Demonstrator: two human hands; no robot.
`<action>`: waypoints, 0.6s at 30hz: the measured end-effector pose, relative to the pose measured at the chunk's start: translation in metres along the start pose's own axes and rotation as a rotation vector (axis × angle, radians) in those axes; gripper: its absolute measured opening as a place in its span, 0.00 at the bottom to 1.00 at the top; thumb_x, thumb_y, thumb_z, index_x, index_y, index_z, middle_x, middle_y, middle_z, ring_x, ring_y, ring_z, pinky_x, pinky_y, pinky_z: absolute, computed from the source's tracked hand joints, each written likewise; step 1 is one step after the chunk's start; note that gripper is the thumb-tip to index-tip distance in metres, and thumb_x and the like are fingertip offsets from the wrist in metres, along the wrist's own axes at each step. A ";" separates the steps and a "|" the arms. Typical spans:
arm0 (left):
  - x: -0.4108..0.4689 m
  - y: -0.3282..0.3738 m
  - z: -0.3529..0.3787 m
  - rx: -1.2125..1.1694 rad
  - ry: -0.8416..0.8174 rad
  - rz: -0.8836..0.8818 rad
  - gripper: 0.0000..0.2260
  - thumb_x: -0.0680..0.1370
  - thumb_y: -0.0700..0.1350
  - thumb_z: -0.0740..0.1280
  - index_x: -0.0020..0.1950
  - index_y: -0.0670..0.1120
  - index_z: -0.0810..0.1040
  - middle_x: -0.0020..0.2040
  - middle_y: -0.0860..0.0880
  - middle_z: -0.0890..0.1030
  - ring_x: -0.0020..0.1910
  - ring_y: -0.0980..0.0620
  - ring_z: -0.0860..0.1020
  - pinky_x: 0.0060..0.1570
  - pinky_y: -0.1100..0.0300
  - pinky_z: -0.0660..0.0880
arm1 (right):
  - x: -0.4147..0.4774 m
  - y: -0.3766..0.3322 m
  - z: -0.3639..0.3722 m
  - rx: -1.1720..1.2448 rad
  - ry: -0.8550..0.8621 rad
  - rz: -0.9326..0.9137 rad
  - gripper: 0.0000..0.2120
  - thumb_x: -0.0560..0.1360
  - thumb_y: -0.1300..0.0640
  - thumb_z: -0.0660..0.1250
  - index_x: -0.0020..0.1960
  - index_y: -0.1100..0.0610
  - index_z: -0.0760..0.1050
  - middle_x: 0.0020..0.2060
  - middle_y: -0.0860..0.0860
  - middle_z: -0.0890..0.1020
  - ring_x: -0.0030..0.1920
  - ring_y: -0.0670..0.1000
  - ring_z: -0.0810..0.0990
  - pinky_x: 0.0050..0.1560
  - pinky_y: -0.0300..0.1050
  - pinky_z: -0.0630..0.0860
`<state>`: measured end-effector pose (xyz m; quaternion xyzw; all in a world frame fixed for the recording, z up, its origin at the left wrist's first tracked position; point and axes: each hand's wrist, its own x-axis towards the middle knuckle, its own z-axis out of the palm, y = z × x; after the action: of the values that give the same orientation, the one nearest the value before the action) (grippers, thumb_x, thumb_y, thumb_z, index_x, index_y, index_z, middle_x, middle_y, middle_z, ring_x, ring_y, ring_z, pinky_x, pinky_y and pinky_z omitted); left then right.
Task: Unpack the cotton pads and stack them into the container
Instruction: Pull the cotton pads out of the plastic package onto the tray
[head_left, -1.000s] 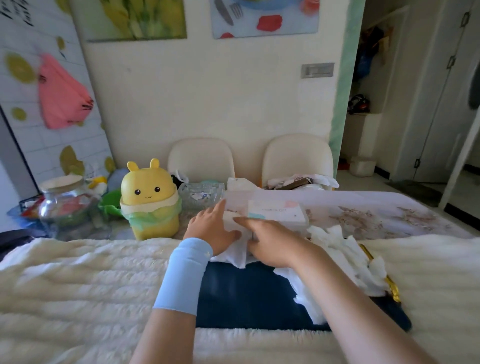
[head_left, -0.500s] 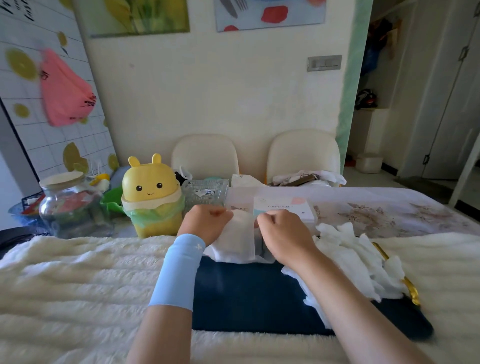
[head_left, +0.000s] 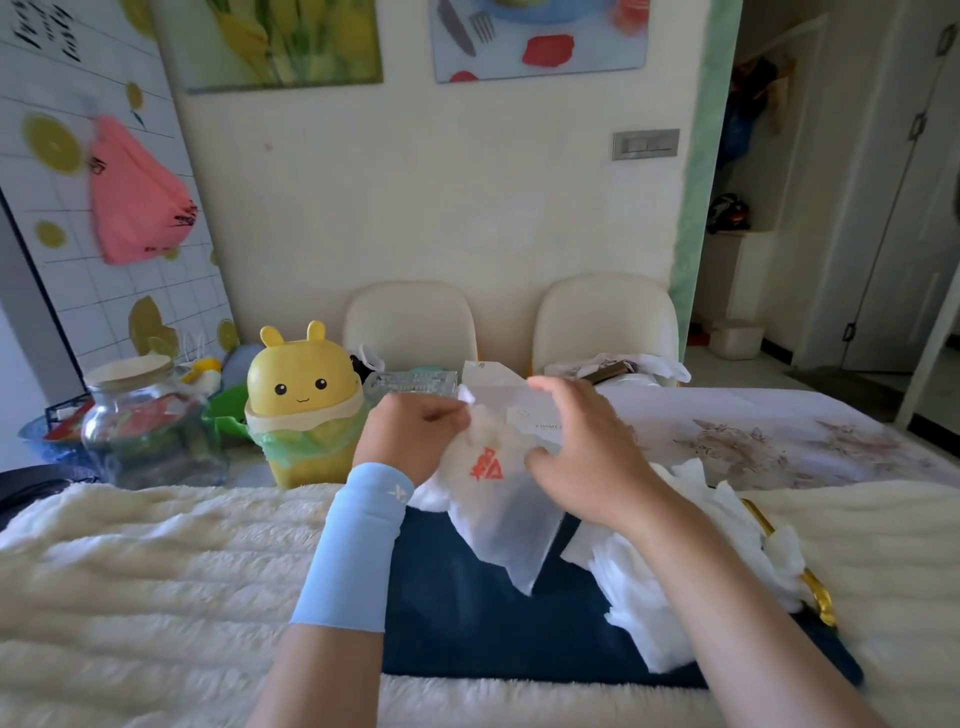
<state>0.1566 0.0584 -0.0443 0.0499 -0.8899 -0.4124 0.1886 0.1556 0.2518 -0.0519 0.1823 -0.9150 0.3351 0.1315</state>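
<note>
Holding the cotton pad pack (head_left: 498, 499) above the navy mat (head_left: 467, 623)
Your left hand (head_left: 410, 436) pinched its top, your right hand (head_left: 587, 452) was spread, thumb on the plastic; loose pads (head_left: 639, 587) lay rightward.

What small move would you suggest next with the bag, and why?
Probably slip the right hand into the bag and draw pads out: the left hand pinches its top, white pads bunch inside by the red print, and the right hand is beside it.
</note>
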 end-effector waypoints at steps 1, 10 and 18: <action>-0.002 0.007 -0.002 -0.034 0.003 0.054 0.06 0.76 0.47 0.72 0.48 0.57 0.86 0.44 0.61 0.83 0.48 0.59 0.80 0.49 0.66 0.72 | 0.000 -0.005 0.003 0.156 0.011 -0.027 0.28 0.79 0.55 0.64 0.76 0.45 0.62 0.71 0.42 0.67 0.72 0.44 0.64 0.69 0.40 0.61; -0.009 0.027 -0.002 0.018 -0.019 0.290 0.11 0.70 0.48 0.77 0.48 0.55 0.78 0.46 0.57 0.81 0.46 0.56 0.78 0.50 0.61 0.74 | 0.015 0.007 0.012 0.549 0.267 0.013 0.03 0.73 0.54 0.77 0.40 0.50 0.84 0.41 0.41 0.86 0.45 0.40 0.83 0.47 0.34 0.75; -0.003 0.010 0.012 0.144 -0.170 0.166 0.10 0.75 0.44 0.72 0.55 0.53 0.84 0.51 0.55 0.84 0.50 0.55 0.80 0.49 0.70 0.70 | 0.010 0.013 0.014 0.467 0.010 0.047 0.13 0.74 0.46 0.74 0.55 0.48 0.78 0.50 0.42 0.83 0.50 0.43 0.81 0.51 0.40 0.74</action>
<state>0.1554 0.0739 -0.0447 -0.0455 -0.9309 -0.3334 0.1420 0.1397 0.2495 -0.0666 0.1848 -0.8160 0.5415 0.0826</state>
